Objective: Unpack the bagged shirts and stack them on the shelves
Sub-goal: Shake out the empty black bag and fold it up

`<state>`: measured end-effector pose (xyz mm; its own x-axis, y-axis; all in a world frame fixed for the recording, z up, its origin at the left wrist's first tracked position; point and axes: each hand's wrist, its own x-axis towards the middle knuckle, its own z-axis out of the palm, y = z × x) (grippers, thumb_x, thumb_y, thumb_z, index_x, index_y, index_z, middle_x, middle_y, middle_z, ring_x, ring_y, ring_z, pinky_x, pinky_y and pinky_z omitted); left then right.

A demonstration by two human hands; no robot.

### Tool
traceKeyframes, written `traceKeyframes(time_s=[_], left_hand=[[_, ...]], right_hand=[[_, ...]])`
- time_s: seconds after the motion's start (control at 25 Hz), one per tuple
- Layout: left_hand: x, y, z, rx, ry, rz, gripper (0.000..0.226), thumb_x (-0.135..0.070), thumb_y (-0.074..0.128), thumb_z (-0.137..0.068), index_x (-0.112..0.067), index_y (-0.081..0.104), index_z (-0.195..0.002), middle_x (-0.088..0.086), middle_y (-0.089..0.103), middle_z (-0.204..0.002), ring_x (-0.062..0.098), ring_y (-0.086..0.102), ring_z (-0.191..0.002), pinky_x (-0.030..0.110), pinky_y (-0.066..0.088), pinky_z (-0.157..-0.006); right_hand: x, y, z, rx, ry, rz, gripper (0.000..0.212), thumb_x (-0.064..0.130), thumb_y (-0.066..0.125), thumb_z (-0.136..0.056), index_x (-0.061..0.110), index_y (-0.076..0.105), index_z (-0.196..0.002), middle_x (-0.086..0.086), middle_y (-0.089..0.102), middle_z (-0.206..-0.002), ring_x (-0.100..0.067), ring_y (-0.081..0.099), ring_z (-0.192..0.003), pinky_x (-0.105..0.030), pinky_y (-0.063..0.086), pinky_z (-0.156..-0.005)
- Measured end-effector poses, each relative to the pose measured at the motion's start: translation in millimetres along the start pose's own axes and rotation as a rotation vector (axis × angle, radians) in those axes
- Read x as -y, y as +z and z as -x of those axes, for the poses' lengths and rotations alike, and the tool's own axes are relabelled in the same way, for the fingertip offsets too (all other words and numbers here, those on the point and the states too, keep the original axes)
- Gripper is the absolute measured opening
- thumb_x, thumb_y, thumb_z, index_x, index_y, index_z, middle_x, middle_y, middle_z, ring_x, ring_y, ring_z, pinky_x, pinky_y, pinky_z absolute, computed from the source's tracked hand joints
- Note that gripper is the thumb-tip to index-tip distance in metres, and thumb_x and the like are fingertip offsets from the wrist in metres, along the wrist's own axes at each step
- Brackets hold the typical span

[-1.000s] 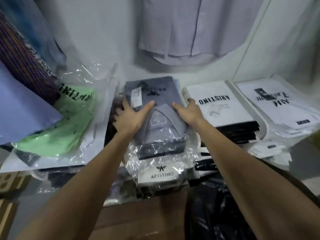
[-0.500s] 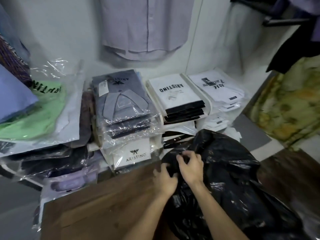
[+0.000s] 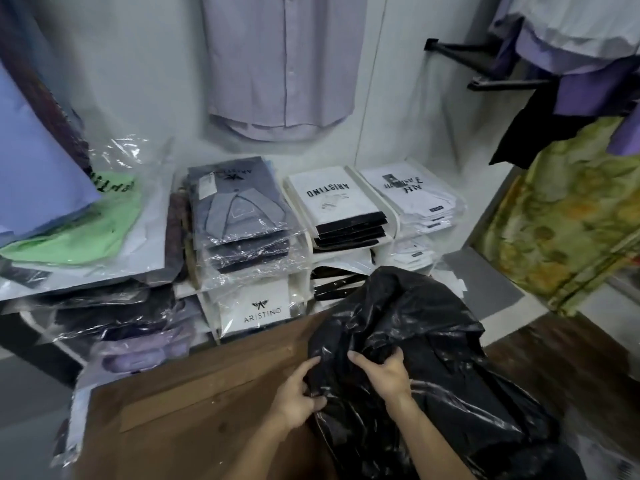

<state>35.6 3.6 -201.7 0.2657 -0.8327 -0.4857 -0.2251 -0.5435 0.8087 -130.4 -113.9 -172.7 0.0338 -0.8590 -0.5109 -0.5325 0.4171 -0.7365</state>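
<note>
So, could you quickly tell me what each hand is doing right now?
Left hand: grips the black plastic bag.
Right hand: grips the same bag.

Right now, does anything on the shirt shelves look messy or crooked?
Yes. The green shirt on the left lies slanted in a loose, crumpled clear bag, unlike the squared-up grey shirt stack and white packs. Both the left hand and the right hand grip the crumpled black bag.

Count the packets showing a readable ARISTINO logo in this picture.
3: the grey shirt packet topping the middle stack, the white packet topping the stack to its right, and the lower white packet facing us. The green one's lettering is partly hidden.
</note>
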Motion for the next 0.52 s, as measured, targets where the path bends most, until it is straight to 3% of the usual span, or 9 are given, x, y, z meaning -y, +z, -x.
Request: traceKeyframes(time_s=[0.08, 0.16, 0.24, 0.28, 0.36, 0.44, 0.52], left_hand=[[12.3, -14.6, 12.1, 0.082, -0.024, -0.017, 0.076, -0.007, 0.081, -0.075, -0.053, 0.051, -0.129, -0.003, 0.061, -0.107, 0.009, 0.059, -0.094, 0.012, 0.050, -0.076], [20.5, -23.6, 21.2, 0.120, -0.098, 0.053, 0.062, -0.006, 0.079, -0.077, -0.047, 0.061, -0.120, 0.001, 0.070, -0.111, 0.013, 0.065, -0.095, 0.019, 0.056, -0.072], [18.0, -32.4, 27.2, -0.079, -0.136, 0.172, 0.038, 0.007, 0.062, -0.088, -0.030, 0.072, -0.095, 0.002, 0.074, -0.086, 0.018, 0.064, -0.075, 0.020, 0.051, -0.057], [20.2, -39.9, 25.6, -0.265, -0.139, 0.251, 0.036, 0.011, 0.053, -0.091, -0.020, 0.070, -0.084, 0.007, 0.072, -0.079, 0.022, 0.060, -0.072, 0.022, 0.049, -0.056], [19.6, -67.3, 27.4, -0.549, -0.148, 0.475, 0.015, -0.004, 0.049, -0.099, -0.006, 0.063, -0.095, 0.026, 0.066, -0.088, 0.025, 0.056, -0.073, 0.028, 0.047, -0.057], [14.8, -90.2, 34.9, -0.597, -0.259, 0.669, 0.033, -0.035, 0.052, -0.102, -0.005, 0.062, -0.112, 0.026, 0.069, -0.100, 0.029, 0.063, -0.076, 0.030, 0.052, -0.057], [-4.8, -99.9, 60.7, -0.458, -0.251, 0.785, 0.030, -0.036, 0.052, -0.104, -0.011, 0.065, -0.115, 0.010, 0.075, -0.099, 0.026, 0.070, -0.085, 0.031, 0.058, -0.065]], right_hand=[[8.4, 18.0, 0.4, 0.196, -0.015, -0.094, 0.076, 0.053, 0.095, -0.063, 0.009, 0.071, -0.121, -0.005, 0.078, -0.112, -0.024, 0.074, -0.103, -0.042, 0.058, -0.098], [30.8, 39.6, 10.5, 0.377, -0.109, -0.061, 0.038, 0.024, 0.086, -0.078, 0.004, 0.074, -0.108, -0.006, 0.079, -0.101, -0.026, 0.074, -0.098, -0.039, 0.059, -0.092], [59.4, 56.7, 34.6, 0.522, -0.232, -0.056, 0.016, 0.004, 0.068, -0.081, -0.002, 0.075, -0.094, -0.005, 0.075, -0.090, -0.021, 0.067, -0.087, -0.030, 0.052, -0.077], [72.9, 61.6, 47.6, 0.602, -0.281, -0.072, 0.014, -0.001, 0.061, -0.079, -0.003, 0.074, -0.084, -0.005, 0.071, -0.083, -0.018, 0.062, -0.080, -0.028, 0.047, -0.072], [103.9, 62.9, 76.1, 0.748, -0.368, -0.102, 0.021, -0.006, 0.054, -0.078, 0.003, 0.072, -0.072, -0.004, 0.066, -0.074, -0.014, 0.058, -0.072, -0.024, 0.044, -0.066], [137.4, 56.6, 104.7, 0.853, -0.452, -0.095, 0.026, -0.009, 0.050, -0.083, 0.006, 0.071, -0.081, -0.006, 0.066, -0.077, -0.012, 0.058, -0.071, -0.021, 0.046, -0.065], [168.6, 50.9, 122.3, 0.940, -0.524, -0.094, 0.029, -0.009, 0.046, -0.088, 0.007, 0.070, -0.091, -0.006, 0.068, -0.086, -0.012, 0.060, -0.075, -0.020, 0.049, -0.068]])
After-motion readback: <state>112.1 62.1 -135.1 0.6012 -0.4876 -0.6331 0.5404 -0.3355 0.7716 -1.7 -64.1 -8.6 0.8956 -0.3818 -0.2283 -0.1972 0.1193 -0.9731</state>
